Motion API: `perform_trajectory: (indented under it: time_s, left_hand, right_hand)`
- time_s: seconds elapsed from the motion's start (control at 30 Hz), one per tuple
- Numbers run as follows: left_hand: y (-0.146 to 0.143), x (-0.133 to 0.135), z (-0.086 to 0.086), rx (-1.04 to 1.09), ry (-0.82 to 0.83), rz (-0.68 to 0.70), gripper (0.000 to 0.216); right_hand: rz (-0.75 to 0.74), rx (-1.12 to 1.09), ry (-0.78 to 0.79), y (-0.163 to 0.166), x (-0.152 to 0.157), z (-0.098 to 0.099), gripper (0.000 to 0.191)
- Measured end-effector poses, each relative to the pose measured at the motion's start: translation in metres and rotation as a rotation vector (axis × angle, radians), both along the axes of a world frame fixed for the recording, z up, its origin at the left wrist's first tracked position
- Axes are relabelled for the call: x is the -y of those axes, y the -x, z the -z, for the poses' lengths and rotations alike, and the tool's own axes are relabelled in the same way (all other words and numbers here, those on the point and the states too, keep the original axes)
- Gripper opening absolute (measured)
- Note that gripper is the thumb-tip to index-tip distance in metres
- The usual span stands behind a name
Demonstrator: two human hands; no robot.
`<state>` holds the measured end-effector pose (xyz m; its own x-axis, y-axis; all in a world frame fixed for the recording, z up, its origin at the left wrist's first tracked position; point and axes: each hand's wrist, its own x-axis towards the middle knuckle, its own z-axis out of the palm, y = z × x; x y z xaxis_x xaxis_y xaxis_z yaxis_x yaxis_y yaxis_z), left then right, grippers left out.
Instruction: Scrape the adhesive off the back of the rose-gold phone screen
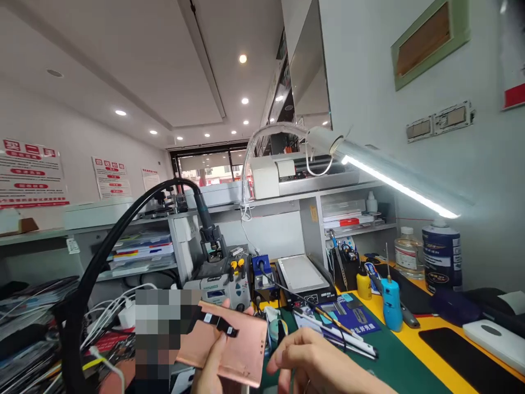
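1. Low in the head view, the left hand [213, 364] holds a copper-coloured panel [229, 345] from underneath, thumb lying on its face and fingertips showing past its far edge.
2. A black flex strip [219, 323] lies across the upper part of the panel, with a small white label on it.
3. Just to the right of the panel, the right hand [315, 364] hangs loosely curled, fingers bent toward the panel's right edge; it holds nothing that can be made out, and whether it touches the panel cannot be told.
4. Behind the panel stands a grey soldering station [223, 282] with a thick black hose arching off to the left.
5. Right of the panel lies a green work mat [394, 361], with a blue handled tool [391, 303] standing upright on it and a yellow bottle [363, 284] near that.
6. Above all of it, a lit lamp bar [397, 183] reaches out over the bench.
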<state>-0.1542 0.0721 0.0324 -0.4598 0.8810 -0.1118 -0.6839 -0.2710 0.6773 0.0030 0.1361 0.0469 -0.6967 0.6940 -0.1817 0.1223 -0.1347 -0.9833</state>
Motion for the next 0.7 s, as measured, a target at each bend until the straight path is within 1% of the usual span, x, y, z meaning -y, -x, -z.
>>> perform_trajectory:
  time_s: [0.1, 0.17, 0.23, 0.3, 0.37, 0.53, 0.6, 0.7]
  left_hand:
    - [-0.009, 0.004, -0.002, 0.022, -0.069, 0.003, 0.085]
    - [-0.015, 0.006, -0.002, 0.004, -0.073, -0.014, 0.085]
    - [-0.019, 0.007, -0.002, -0.038, -0.073, -0.015, 0.084]
    - [-0.021, 0.008, 0.000, -0.082, -0.066, -0.002, 0.082]
    - [-0.023, 0.009, 0.003, -0.125, -0.048, 0.011, 0.079]
    - [-0.024, 0.010, 0.009, -0.233, -0.024, -0.034, 0.083]
    - [-0.025, 0.010, 0.009, -0.251, -0.033, -0.024, 0.083]
    - [-0.025, 0.009, 0.009, -0.261, -0.047, -0.013, 0.074]
  right_hand:
    - [-0.073, -0.085, 0.119, 0.000, 0.011, 0.005, 0.025]
    - [-0.108, -0.122, 0.167, -0.001, 0.016, 0.008, 0.019]
    - [-0.115, -0.138, 0.183, 0.000, 0.020, 0.010, 0.014]
    - [-0.116, -0.135, 0.174, 0.003, 0.023, 0.013, 0.020]
    - [-0.112, -0.124, 0.160, 0.006, 0.025, 0.015, 0.031]
    - [-0.066, -0.093, 0.159, 0.012, 0.027, 0.017, 0.053]
    - [-0.067, -0.086, 0.159, 0.012, 0.026, 0.017, 0.056]
    - [-0.082, -0.089, 0.167, 0.009, 0.024, 0.016, 0.055]
